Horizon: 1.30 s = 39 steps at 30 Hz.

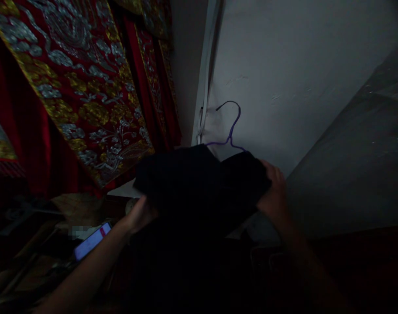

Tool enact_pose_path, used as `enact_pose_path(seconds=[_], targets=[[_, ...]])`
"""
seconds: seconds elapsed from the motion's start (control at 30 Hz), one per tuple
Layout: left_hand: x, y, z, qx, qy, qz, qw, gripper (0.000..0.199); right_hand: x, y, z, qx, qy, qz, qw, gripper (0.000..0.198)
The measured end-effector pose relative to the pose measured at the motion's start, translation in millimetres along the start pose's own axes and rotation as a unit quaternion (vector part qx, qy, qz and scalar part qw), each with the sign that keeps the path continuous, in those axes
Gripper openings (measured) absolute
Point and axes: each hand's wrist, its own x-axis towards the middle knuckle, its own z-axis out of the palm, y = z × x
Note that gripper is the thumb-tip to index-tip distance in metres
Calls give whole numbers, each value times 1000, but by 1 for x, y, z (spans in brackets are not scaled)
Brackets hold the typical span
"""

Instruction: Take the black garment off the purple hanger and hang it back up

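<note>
A dark garment (192,187) hangs over a purple wire hanger (231,135), whose hook points up and curls to the left. My left hand (142,216) grips the garment's left side, its fingers partly hidden behind the cloth. On the other side my right hand (273,185) is closed around the garment near the hanger's right shoulder. The lower part of the garment is lost in deep shadow, so its exact kind cannot be made out.
Red cloth (97,96) embroidered in gold and silver hangs at the left. A lit phone (92,241) lies among cluttered items at lower left. Behind the hanger stands a pale wall (284,65) with a vertical pipe or trim (205,61). Clear plastic sheeting (359,152) covers the right side.
</note>
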Motion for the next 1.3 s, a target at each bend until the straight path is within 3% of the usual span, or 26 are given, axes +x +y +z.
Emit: enact_pose_path(seconds=[0.07, 0.13, 0.27, 0.37, 0.47, 0.57, 0.63, 0.7, 0.73, 0.83, 1.0, 1.1, 1.2, 1.27, 1.3], targets=[[-2, -2, -8, 3, -4, -40, 999, 72, 23, 5, -7, -45, 7, 20, 999, 70], [1, -5, -8, 21, 13, -34, 999, 75, 44, 0, -8, -69, 5, 24, 997, 79], [14, -16, 6, 38, 177, 16, 983, 59, 60, -21, -1, -57, -35, -14, 998, 86], [19, -28, 15, 48, 286, 57, 955, 63, 47, -34, 2, -44, -62, -25, 997, 89], [18, -40, 21, 44, 311, 69, 947, 60, 18, -45, 6, -19, -27, -6, 999, 88], [13, -52, 31, 36, 323, 61, 944, 52, -24, -64, 24, 86, 52, 60, 993, 71], [7, -59, 40, 50, 336, 60, 939, 51, -55, -82, 46, 209, 57, 164, 962, 49], [0, -65, 49, 61, 341, 54, 937, 50, -83, -101, 73, 322, -52, 286, 901, 37], [-4, -67, 52, 62, 341, 50, 937, 50, -95, -110, 86, 362, -121, 313, 870, 39], [-14, -68, 57, 66, 347, 56, 934, 49, -120, -129, 116, 393, -222, 349, 821, 38], [-22, -63, 47, 93, 389, 91, 912, 44, -149, -134, 125, 407, -257, 404, 778, 46], [-25, -71, 36, 126, 441, 131, 879, 45, -162, -129, 116, 419, -223, 442, 761, 52], [-33, -90, 32, 225, 515, 247, 789, 54, -168, -128, 106, 424, -197, 461, 754, 50], [-39, -106, 38, 306, 522, 285, 744, 49, -166, -130, 100, 415, -195, 465, 758, 45], [-42, -115, 42, 342, 501, 282, 743, 43, -165, -132, 98, 410, -195, 463, 761, 41]])
